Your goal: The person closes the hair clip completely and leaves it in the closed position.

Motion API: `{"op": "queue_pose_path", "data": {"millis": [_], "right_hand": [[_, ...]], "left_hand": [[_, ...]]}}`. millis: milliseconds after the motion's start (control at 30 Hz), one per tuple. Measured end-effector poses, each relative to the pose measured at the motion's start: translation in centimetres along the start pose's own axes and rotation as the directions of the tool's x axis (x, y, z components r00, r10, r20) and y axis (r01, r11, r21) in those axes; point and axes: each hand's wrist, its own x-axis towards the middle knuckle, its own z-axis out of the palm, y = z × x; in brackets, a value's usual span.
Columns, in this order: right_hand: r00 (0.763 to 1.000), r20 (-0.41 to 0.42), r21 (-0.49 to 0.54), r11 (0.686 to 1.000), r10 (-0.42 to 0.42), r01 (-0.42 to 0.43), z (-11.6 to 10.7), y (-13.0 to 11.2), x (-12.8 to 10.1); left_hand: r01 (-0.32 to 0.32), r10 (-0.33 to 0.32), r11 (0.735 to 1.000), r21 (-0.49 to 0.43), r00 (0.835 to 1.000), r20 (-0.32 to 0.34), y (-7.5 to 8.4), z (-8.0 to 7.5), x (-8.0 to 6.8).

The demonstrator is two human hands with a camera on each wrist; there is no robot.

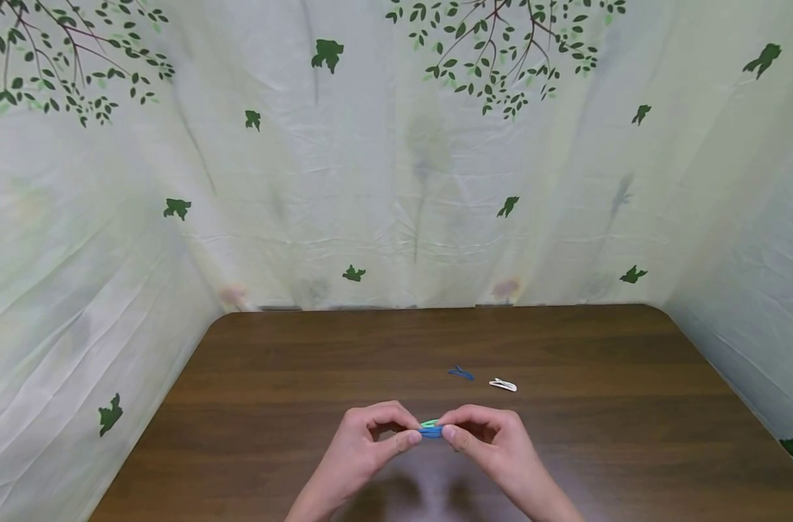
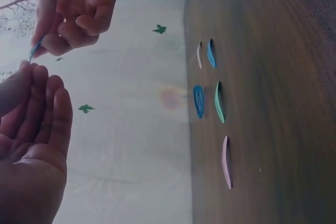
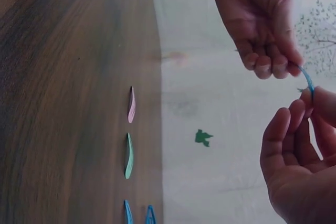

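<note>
Both hands meet over the near part of the table [image 1: 272,377]. Between them they pinch 1 blue hair clip [image 1: 430,432]. The left hand [image 1: 364,442] nips one end between thumb and curled forefinger, and the right hand [image 1: 494,438] nips the other end the same way. It is a narrow, fingertip hold on both sides, with the clip raised off the wood. In the right wrist view only a thin blue edge of the clip shows between the 2 sets of fingertips.

The step in hand looks like working this 1 clip, flexing or snapping it while it is held at both ends. If so, the next move calls for a firm pinch at each end and a small, even bend. The clip is thin and springy, so a loose thumb could let it flick away.

Counted from the left wrist view, 5 more clips lie flat on the table beyond the grip, none touching the hands. There are 2 blue ones [image 2: 198,100], 1 green clip [image 2: 219,102], 1 white clip [image 2: 199,55] and 1 pink clip [image 2: 226,162]. The green one and 1 blue one lie side by side closest past the grip. The white one pairs with the other blue one farther out, and the pink one lies apart to the side.

With the held clip that makes 6 in all: 3 blue, 1 green, 1 white and 1 pink. The head view shows only the far blue and white pair in the open, plus a green sliver just past the fingers. The hands seem to hide the rest.
</note>
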Motion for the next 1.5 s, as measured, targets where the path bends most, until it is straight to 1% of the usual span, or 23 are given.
{"op": "queue_pose_path", "data": {"millis": [33,100,133,300,433,567,667,800,1000,1100,1267,1500], "right_hand": [[1.0,-0.013,0.01,1.0,0.026,-0.026,0.02,-0.02,-0.02],[0.996,-0.041,0.029,0.996,0.084,-0.082,0.08,-0.07,-0.09],[0.994,-0.051,0.033,0.995,0.098,-0.097,0.1,-0.07,-0.11],[0.988,-0.083,0.039,0.991,0.128,-0.125,0.22,0.02,-0.1],[0.986,-0.093,0.035,0.991,0.135,-0.132,0.3,0.03,-0.08],[0.99,-0.09,0.023,0.994,0.106,-0.105,0.36,0.02,-0.11],[0.994,-0.091,-0.031,0.997,0.064,-0.068,0.37,0.02,-0.17],[0.996,-0.092,-0.124,0.992,0.008,-0.019,0.35,0.1,-0.25],[0.993,-0.094,-0.25,0.967,-0.064,0.039,0.27,0.41,-0.19],[0.991,-0.089,-0.305,0.95,-0.101,0.07,0.18,0.52,-0.12],[0.987,-0.092,-0.338,0.937,-0.129,0.091,0.14,0.72,-0.12],[0.985,-0.105,-0.347,0.933,-0.139,0.095,0.23,0.9,-0.17]], "left_hand": [[0.02,-0.02,1.0,0.009,1.0,-0.009,0.04,0.04,-0.01],[0.03,-0.029,0.999,0.035,0.999,-0.024,0.1,0.11,-0.04],[0.038,-0.036,0.998,0.049,0.999,-0.035,0.15,0.14,-0.04],[0.056,-0.046,0.993,0.103,0.994,-0.1,0.31,0.3,-0.03],[0.055,-0.039,0.991,0.125,0.991,-0.125,0.32,0.4,-0.03],[0.066,-0.047,0.989,0.132,0.989,-0.141,0.29,0.38,-0.07],[0.086,-0.066,0.987,0.135,0.986,-0.151,0.21,0.32,-0.09],[0.103,-0.08,0.983,0.15,0.985,-0.153,0.18,0.26,-0.08],[0.128,-0.106,0.98,0.155,0.984,-0.146,0.3,0.33,-0.1],[0.12,-0.098,0.98,0.159,0.985,-0.14,0.11,0.32,-0.12],[0.117,-0.096,0.979,0.168,0.987,-0.127,-0.09,0.28,-0.11],[0.122,-0.099,0.975,0.186,0.987,-0.128,0.45,0.38,0.05]]}}
